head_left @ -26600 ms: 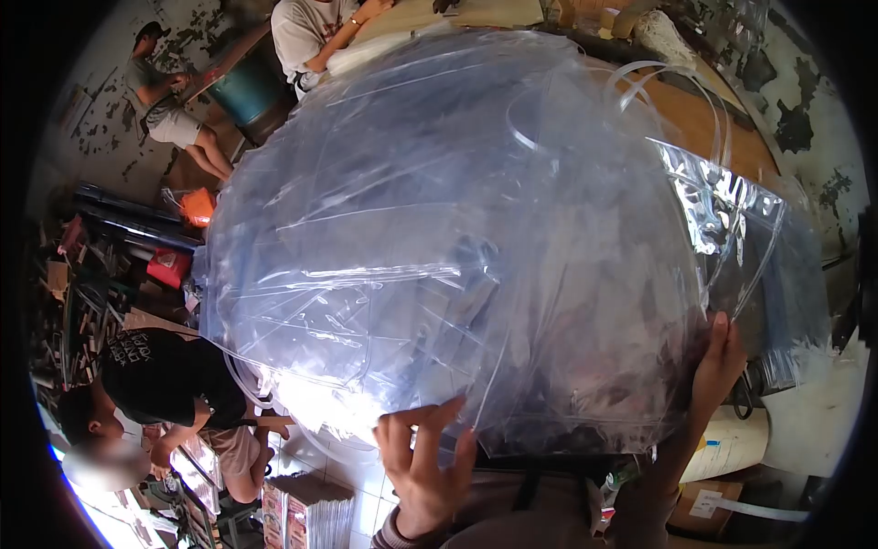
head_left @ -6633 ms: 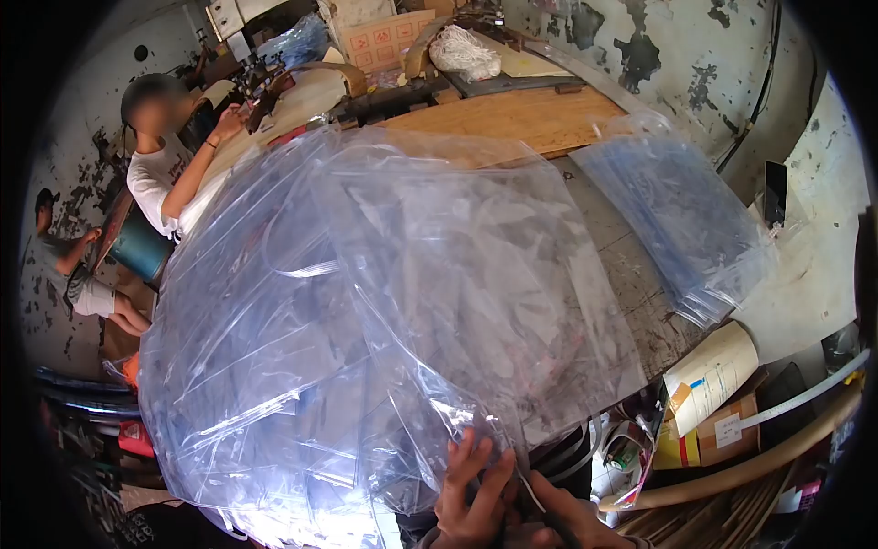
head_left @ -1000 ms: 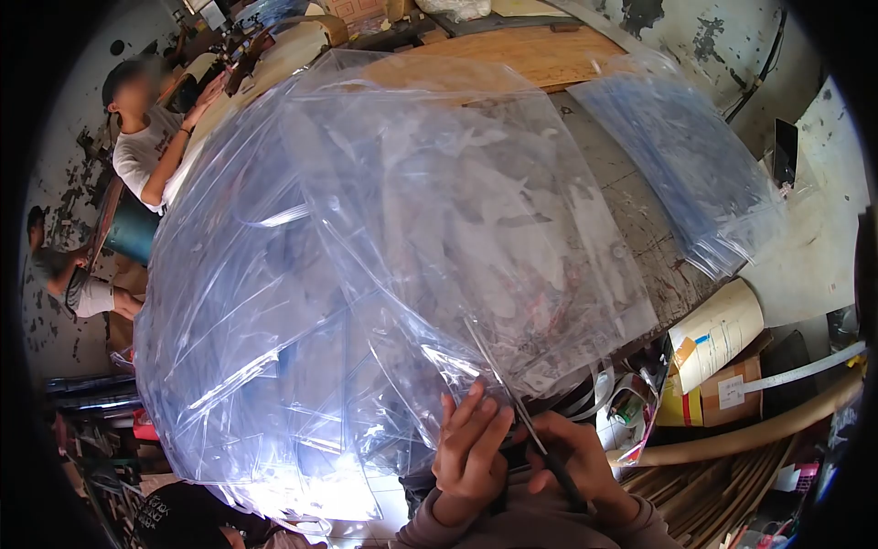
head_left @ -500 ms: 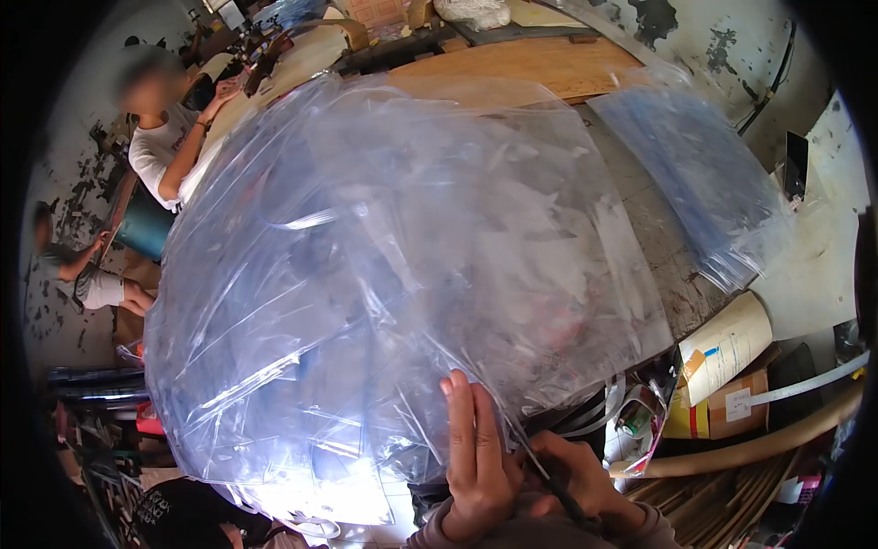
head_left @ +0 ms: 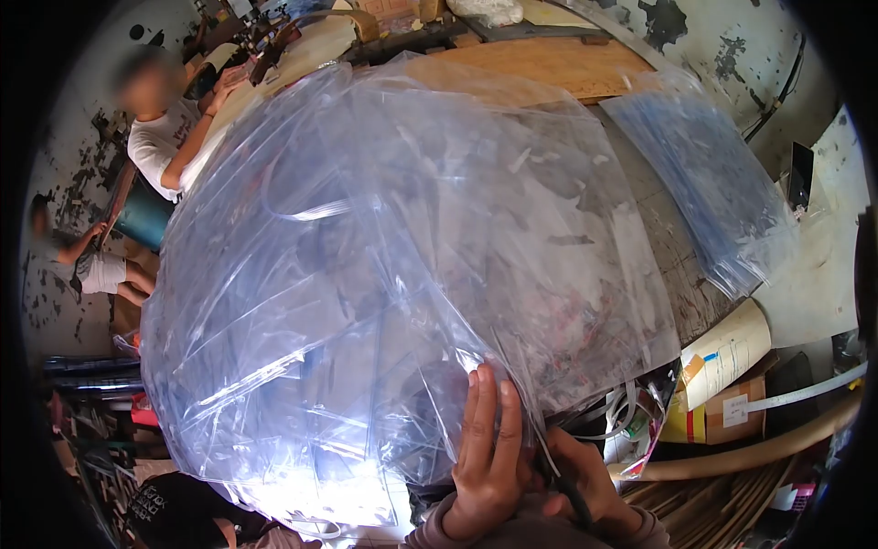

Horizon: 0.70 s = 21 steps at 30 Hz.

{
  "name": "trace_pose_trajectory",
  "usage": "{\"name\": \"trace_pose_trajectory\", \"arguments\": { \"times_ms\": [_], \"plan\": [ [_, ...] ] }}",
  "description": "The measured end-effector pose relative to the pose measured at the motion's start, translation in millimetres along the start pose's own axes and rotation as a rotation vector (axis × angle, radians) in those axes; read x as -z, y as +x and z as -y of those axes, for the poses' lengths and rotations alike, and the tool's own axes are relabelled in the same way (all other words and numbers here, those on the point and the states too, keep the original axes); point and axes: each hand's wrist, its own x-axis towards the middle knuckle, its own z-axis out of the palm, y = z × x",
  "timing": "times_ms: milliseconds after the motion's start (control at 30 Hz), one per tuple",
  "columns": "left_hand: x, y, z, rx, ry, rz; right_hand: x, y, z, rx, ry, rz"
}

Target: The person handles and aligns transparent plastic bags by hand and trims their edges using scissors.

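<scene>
To your right: one rolled pale sheet (head_left: 732, 352); beside it, one cardboard box (head_left: 718, 419), white-labelled; assorted wooden strips (head_left: 718, 503). To your left: one teal drum (head_left: 144, 218); one white-shirted person (head_left: 160, 148). Ahead of you: one wooden board (head_left: 558, 66); one wall (head_left: 702, 46), paint peeling.

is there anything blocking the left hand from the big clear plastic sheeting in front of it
Nothing visible does: the left hand reaches over the near edge of the large, clear, glossy plastic sheeting. The dark-handled metal tool in the right hand is beside the left hand, not between it and the sheeting.
</scene>
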Motion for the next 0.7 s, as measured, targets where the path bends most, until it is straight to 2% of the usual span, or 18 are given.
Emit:
{"name": "trace_pose_trajectory", "arguments": {
  "times_ms": [133, 500, 700],
  "plan": [
    [1.5, 1.5, 0.2, -0.012, 0.007, 0.019, -2.4, 1.5, -6.5, 0.065, 0.022, -0.023],
    [4.4, 0.7, -0.6, -0.023, 0.023, 0.069, -2.2, 4.9, -1.2, 0.168, -0.210, -0.068],
    [4.9, 0.4, -0.2, -0.030, 0.014, 0.062, 2.6, 3.2, -8.3, 0.145, -0.215, -0.043]
  ]
}}
